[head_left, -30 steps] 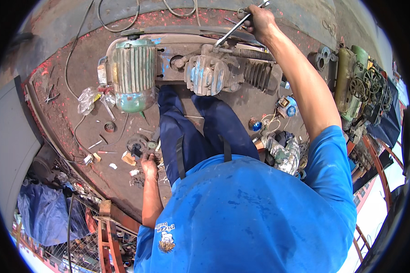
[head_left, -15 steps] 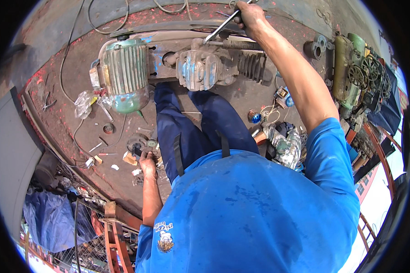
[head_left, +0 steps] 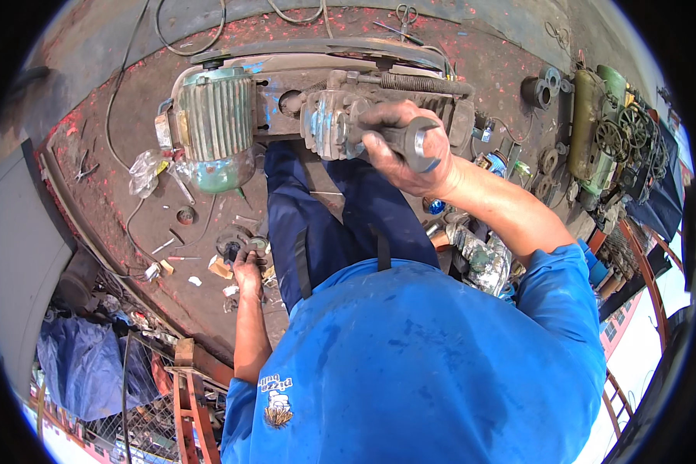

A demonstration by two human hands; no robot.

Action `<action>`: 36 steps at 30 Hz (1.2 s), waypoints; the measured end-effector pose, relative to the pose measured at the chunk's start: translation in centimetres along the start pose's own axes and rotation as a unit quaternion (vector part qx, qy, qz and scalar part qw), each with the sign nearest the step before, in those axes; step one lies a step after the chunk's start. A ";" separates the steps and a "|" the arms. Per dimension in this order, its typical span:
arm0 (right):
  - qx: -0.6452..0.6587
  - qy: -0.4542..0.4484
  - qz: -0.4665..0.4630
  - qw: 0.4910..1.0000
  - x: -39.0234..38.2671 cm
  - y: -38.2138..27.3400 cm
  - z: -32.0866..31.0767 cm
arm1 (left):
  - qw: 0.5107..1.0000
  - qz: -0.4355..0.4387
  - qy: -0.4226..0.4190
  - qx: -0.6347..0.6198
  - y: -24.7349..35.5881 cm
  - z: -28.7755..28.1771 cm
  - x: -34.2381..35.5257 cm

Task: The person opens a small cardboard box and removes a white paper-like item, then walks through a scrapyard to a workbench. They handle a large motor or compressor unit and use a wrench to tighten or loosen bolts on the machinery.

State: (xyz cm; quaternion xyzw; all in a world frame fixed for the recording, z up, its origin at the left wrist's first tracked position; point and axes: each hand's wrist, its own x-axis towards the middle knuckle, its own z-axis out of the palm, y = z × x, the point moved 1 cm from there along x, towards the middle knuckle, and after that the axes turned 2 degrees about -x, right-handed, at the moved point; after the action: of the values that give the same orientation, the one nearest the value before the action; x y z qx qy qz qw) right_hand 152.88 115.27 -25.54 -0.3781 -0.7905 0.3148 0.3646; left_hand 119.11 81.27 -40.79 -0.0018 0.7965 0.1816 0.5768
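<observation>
My right hand [head_left: 406, 158] is closed round an open-ended wrench [head_left: 422, 144], whose jaw points up toward me. It is raised over the grey finned compressor head [head_left: 339, 124], which has blue paint marks. A metal pipe with a coiled spring sleeve [head_left: 425, 82] runs along the far side of the head. Left of it, on the same frame, sits a green ribbed electric motor [head_left: 215, 112]. Low on the left, my left hand [head_left: 247, 271] has bent fingers at a dark round part [head_left: 230, 241] on the ground; what they grip is partly hidden.
On the ground at left lie a plastic bag [head_left: 145, 172], a wrench [head_left: 182, 184], pliers [head_left: 85, 166] and cables. A camouflage cloth [head_left: 475, 259] lies right of my legs. Green cylinders [head_left: 588, 124] and pulley wheels [head_left: 612, 139] stand at far right. Scissors [head_left: 404, 17] lie beyond the machine.
My right hand has drawn back from the pipe fitting at the far side, bringing the wrench nearer and turning its jaw up toward me. My left hand stays almost where it was.
</observation>
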 end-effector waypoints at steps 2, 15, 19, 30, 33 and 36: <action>0.136 0.106 0.325 0.930 2.4 3.4 -1.6 | 1.000 0.001 0.006 -0.013 -0.3 0.2 -0.4; 0.224 0.144 0.682 0.681 1.2 21.2 -1.7 | 0.999 -0.028 0.013 -0.032 -3.2 -0.6 -1.7; 0.193 0.108 0.635 0.740 1.9 21.7 -1.7 | 0.999 -0.030 0.016 -0.021 -3.2 -0.5 -1.3; -0.149 -0.204 -0.095 0.963 4.1 -2.8 -0.4 | 1.000 -0.005 0.001 -0.014 -2.1 -0.1 -1.3; -0.199 -0.107 -0.016 0.974 6.3 -2.5 -2.3 | 0.998 0.049 -0.020 0.015 0.5 1.1 -2.4; -0.107 -0.156 0.201 0.961 5.3 -3.9 -0.2 | 0.970 0.202 -0.060 0.120 9.6 5.3 -5.7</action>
State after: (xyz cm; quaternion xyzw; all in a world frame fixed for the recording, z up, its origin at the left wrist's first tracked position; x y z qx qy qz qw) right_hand 149.21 117.70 -20.63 -0.5121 -0.7743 0.3507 0.1232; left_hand 123.86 90.57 -34.21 0.2396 0.7602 0.1974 0.5708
